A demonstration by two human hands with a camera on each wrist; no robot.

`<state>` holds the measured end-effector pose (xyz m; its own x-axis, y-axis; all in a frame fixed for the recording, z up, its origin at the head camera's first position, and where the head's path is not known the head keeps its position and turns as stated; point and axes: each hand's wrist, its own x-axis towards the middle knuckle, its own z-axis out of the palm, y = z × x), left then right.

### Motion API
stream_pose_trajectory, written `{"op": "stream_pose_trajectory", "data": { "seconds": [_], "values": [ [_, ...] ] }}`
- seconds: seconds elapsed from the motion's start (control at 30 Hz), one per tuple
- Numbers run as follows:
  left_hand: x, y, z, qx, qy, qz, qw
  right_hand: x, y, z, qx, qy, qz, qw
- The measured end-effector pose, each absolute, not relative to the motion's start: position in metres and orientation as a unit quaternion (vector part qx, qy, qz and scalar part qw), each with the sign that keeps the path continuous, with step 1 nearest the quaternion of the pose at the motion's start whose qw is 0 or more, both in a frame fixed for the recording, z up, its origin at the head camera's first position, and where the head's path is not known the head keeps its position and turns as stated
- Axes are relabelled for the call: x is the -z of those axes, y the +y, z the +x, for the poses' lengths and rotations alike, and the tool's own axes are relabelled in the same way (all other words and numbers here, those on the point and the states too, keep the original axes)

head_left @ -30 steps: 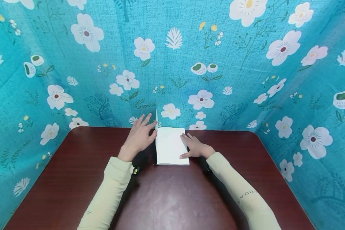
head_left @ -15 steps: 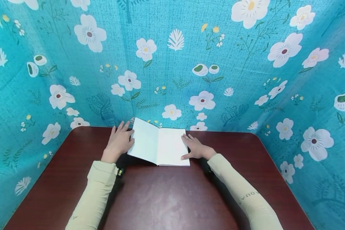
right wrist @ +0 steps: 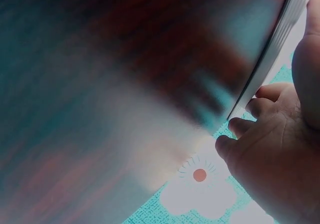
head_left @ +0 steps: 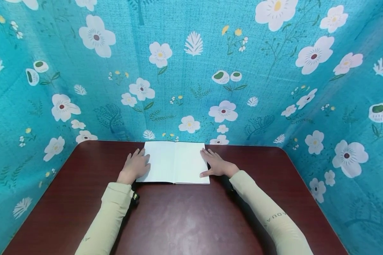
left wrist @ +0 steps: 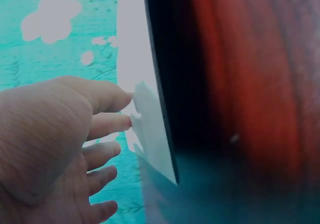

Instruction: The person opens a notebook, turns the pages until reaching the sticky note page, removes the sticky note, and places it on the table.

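Observation:
A notebook [head_left: 189, 164] with plain white pages lies spread open at the far side of the table, its spine near the middle. My left hand [head_left: 135, 167] rests at the outer edge of the left side, fingers extended. In the left wrist view, that hand's thumb and index fingertip touch the white inner face [left wrist: 135, 43] of the notebook, which has a thin dark edge. Along the right margin my right hand [head_left: 217, 165] lies with fingers spread over the page. The right wrist view shows the thick page block [right wrist: 265, 63] beside the right hand's curving fingers.
The dark red-brown table [head_left: 185, 219] has a glossy top. Behind and beside it hangs a turquoise flowered cloth [head_left: 191, 71], close to the notebook's far edge. Pale sleeves [head_left: 271, 212] cover both forearms.
My left hand has swung the notebook's left side from upright over to the left and down flat on the table. The right hand has stayed in place on the right page.

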<state>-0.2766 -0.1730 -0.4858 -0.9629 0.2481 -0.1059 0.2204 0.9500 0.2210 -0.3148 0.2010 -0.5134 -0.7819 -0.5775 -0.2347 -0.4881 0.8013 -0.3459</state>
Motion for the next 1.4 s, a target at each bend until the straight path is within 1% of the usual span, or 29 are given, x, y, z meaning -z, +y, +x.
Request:
{"op": "stream_pose_trajectory", "data": {
  "seconds": [0.17,0.3,0.43,0.63,0.9,1.2,1.4],
  "values": [
    [0.501,-0.164,-0.276,-0.125,0.979,0.14,0.074,0.514,0.199,-0.313,0.137,0.934,-0.285,0.169],
    [0.51,-0.154,-0.275,-0.143,0.972,0.174,0.064,0.516,0.199,-0.31,0.144,0.934,-0.279,0.173],
    [0.512,-0.143,-0.274,-0.151,0.967,0.196,0.059,0.518,0.199,-0.309,0.151,0.933,-0.278,0.171],
    [0.509,-0.131,-0.276,-0.135,0.967,0.204,0.068,0.518,0.198,-0.31,0.157,0.932,-0.281,0.17],
    [0.516,-0.127,-0.283,-0.125,0.968,0.193,0.104,0.515,0.197,-0.31,0.146,0.934,-0.274,0.176],
    [0.513,-0.122,-0.28,-0.125,0.968,0.192,0.104,0.511,0.201,-0.311,0.143,0.936,-0.264,0.184],
    [0.515,-0.121,-0.283,-0.117,0.966,0.2,0.112,0.509,0.205,-0.311,0.133,0.934,-0.275,0.186]
  ]
}}
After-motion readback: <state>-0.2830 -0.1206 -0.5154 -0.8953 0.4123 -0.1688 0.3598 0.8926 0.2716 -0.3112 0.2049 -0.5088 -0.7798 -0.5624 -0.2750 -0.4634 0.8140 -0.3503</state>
